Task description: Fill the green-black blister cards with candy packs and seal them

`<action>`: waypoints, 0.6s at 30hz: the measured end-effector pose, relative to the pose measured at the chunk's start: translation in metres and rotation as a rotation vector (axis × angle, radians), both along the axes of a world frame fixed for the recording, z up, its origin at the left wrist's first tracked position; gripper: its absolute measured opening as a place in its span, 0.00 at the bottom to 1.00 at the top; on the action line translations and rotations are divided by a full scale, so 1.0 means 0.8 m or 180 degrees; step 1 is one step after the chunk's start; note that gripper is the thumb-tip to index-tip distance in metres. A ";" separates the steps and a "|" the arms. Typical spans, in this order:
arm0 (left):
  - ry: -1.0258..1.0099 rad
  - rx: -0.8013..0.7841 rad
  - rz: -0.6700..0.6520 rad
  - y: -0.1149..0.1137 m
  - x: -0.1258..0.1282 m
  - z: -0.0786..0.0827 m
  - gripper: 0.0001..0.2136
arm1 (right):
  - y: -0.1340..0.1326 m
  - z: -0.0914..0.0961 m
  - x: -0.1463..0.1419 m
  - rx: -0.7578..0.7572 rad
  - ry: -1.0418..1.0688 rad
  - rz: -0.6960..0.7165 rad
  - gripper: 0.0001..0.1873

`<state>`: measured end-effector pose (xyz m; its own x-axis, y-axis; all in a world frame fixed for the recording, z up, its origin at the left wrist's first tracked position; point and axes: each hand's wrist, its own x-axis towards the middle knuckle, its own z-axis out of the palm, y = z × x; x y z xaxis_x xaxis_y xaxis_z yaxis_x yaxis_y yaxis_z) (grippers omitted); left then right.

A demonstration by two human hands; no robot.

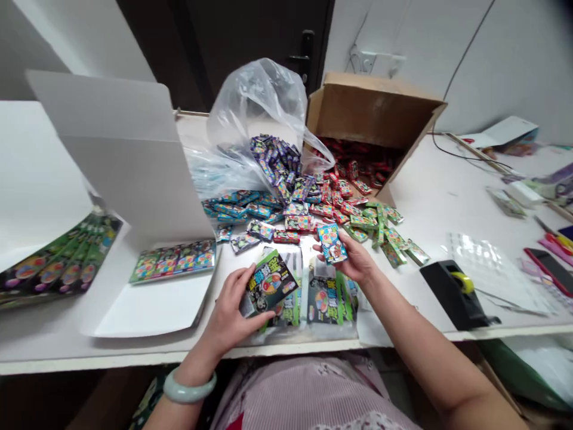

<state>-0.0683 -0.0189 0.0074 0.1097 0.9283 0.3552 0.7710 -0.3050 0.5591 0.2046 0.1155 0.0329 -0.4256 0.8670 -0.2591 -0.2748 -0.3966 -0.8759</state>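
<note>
My left hand (233, 313) grips a green and black printed card packet (268, 285), tilted above a stack of like packets (326, 298) at the table's front edge. My right hand (353, 260) pinches a small blue candy packet (332, 243) just above that stack. Behind both hands lies a spread of small packets: blue ones (242, 206), purple ones (280, 164) spilling from a clear plastic bag (255, 107), red ones (340, 191) and green ones (389, 233).
An open cardboard box (371, 113) holds red packets at the back. White folded card boxes (129, 173) with rows of green packets (174, 261) stand at the left. A black tape dispenser (452, 292), a clear blister sheet (487, 263) and a phone (550, 269) lie at the right.
</note>
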 end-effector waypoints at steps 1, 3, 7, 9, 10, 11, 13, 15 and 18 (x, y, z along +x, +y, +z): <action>0.0045 -0.0004 -0.0055 0.002 0.004 0.000 0.40 | -0.007 -0.003 0.009 -0.0130 0.0056 -0.0070 0.25; 0.0172 -0.0008 -0.0165 0.004 0.012 -0.001 0.40 | -0.017 -0.009 0.024 -0.0055 -0.0144 -0.0178 0.27; 0.0369 -0.0031 -0.0330 0.008 0.024 -0.004 0.41 | -0.024 -0.020 0.040 0.0687 -0.1441 -0.0103 0.31; 0.0416 -0.0055 -0.0354 0.009 0.027 -0.006 0.41 | -0.024 -0.026 0.040 0.0992 -0.2055 -0.0211 0.27; 0.0439 -0.0064 -0.0366 0.009 0.028 -0.006 0.41 | -0.023 -0.028 0.039 0.1069 -0.2194 -0.0310 0.25; 0.0464 -0.0066 -0.0384 0.010 0.029 -0.006 0.41 | -0.023 -0.030 0.037 0.1089 -0.2198 -0.0416 0.23; 0.0527 -0.0078 -0.0427 0.011 0.031 -0.007 0.41 | -0.023 -0.031 0.034 0.0919 -0.1887 -0.0585 0.20; 0.0594 -0.0065 -0.0456 0.011 0.033 -0.009 0.41 | -0.027 -0.028 0.030 0.0679 -0.1372 -0.0796 0.20; 0.0661 0.0012 -0.0475 0.011 0.037 -0.010 0.42 | -0.041 -0.016 0.024 0.0755 -0.0802 -0.1128 0.23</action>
<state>-0.0386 -0.0098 -0.0003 0.3163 0.8951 0.3142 0.8155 -0.4258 0.3921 0.2242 0.0830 0.0199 -0.0435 0.9946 -0.0941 -0.1249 -0.0989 -0.9872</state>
